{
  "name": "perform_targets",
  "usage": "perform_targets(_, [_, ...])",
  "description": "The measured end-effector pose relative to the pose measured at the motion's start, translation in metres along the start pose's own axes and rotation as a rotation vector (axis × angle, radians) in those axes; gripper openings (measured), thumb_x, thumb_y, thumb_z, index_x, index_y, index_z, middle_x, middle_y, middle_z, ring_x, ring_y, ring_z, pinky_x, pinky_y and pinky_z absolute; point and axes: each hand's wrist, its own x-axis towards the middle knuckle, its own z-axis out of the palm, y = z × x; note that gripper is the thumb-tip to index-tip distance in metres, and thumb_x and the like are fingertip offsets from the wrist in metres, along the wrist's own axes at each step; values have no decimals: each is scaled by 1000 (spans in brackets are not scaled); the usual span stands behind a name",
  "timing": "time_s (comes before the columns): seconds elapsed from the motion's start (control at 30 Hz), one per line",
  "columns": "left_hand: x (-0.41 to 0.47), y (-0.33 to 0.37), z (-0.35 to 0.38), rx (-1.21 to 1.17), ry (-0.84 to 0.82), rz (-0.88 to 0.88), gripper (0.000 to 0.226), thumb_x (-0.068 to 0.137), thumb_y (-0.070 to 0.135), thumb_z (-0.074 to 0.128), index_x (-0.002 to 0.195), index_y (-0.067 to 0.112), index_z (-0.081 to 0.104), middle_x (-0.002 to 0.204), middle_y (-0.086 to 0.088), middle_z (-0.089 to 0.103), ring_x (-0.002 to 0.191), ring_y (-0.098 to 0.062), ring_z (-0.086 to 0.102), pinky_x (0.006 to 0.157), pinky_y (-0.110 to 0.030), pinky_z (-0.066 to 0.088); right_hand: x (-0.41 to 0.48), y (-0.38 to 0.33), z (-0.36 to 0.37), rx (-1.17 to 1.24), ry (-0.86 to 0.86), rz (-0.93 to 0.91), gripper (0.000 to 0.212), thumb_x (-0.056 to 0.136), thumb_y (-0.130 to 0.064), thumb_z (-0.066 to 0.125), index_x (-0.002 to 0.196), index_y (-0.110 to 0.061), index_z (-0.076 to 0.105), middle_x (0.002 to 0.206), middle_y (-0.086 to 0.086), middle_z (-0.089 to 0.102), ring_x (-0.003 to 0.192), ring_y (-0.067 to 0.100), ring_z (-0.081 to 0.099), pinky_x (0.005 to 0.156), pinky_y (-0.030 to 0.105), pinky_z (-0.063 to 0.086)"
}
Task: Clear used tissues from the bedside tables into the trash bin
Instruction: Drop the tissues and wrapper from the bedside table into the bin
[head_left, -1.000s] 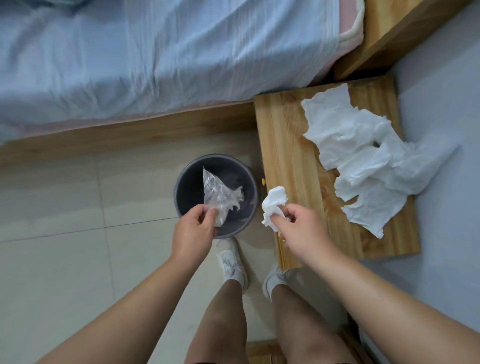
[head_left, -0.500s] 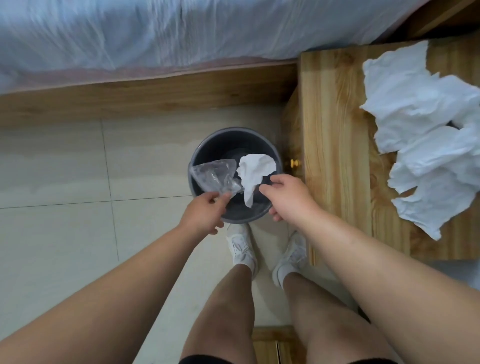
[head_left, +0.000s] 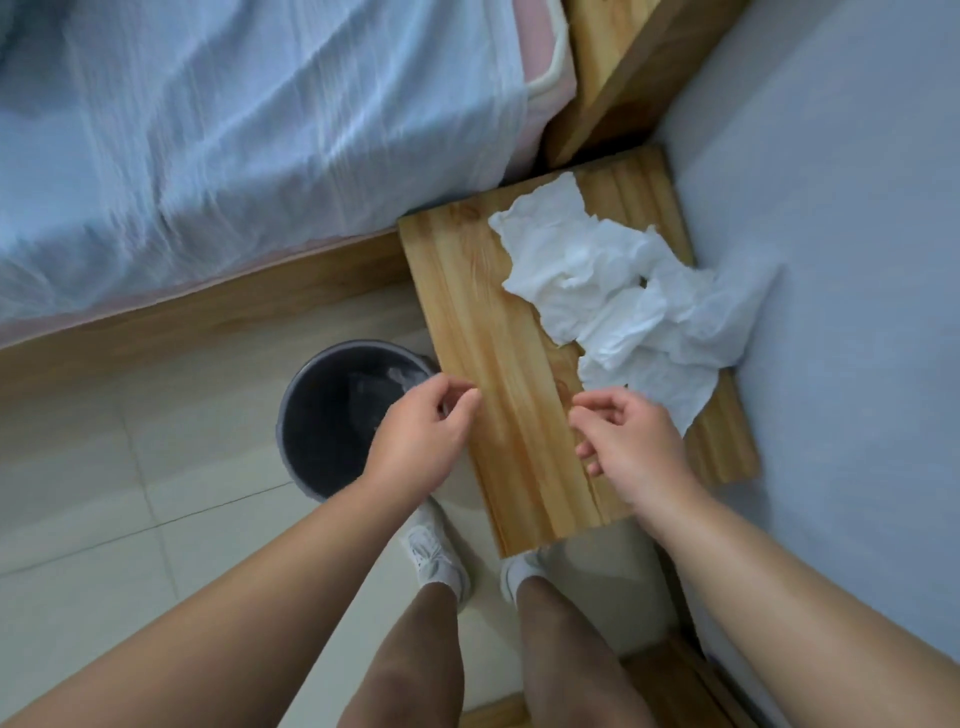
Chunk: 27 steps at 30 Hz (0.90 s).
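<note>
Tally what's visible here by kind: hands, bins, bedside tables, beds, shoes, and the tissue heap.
Hands: 2, left hand and right hand, both empty
Trash bin: 1
Bedside table: 1
Bed: 1
Shoes: 2
Tissue heap: 1; single sheets cannot be counted
Total: 8

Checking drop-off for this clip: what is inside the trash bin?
Inside the trash bin, a pale crumpled piece shows near the far rim. The left hand covers part of the opening, hiding the rest.

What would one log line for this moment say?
left hand: empty | right hand: empty | tissues: on bedside table | trash bin: beside table
</note>
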Motion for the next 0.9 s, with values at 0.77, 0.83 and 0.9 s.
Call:
perform_targets(0.77, [28, 86, 18, -187, 26, 181, 30, 107, 34, 56, 98, 58, 72, 85, 4, 74, 76, -7, 70, 61, -43, 59, 54, -22, -61, -420, 258, -646, 9, 99, -17, 62, 95, -19, 70, 89, -10, 66, 81, 8, 58, 68, 16, 45])
perform_targets(0.83, [18, 83, 9, -339, 9, 133, 30, 108, 32, 55, 101, 54, 75, 83, -4, 76, 71, -18, 70, 60, -38, 60, 42, -27, -62, -310, 264, -649, 7, 98, -20, 64, 95, -24, 69, 85, -16, 64, 78, 4, 60, 67, 10, 43])
perform_targets(0.9, [10, 77, 0, -442, 29, 126, 25, 108, 31, 55, 109, 40, 78, 84, -7, 77, 77, -24, 73, 61, -29, 59, 28, -33, -62, -223, 279, -653, 5, 97, -21, 66, 96, -25, 69, 81, -16, 64, 76, 5, 61, 66, 10, 44])
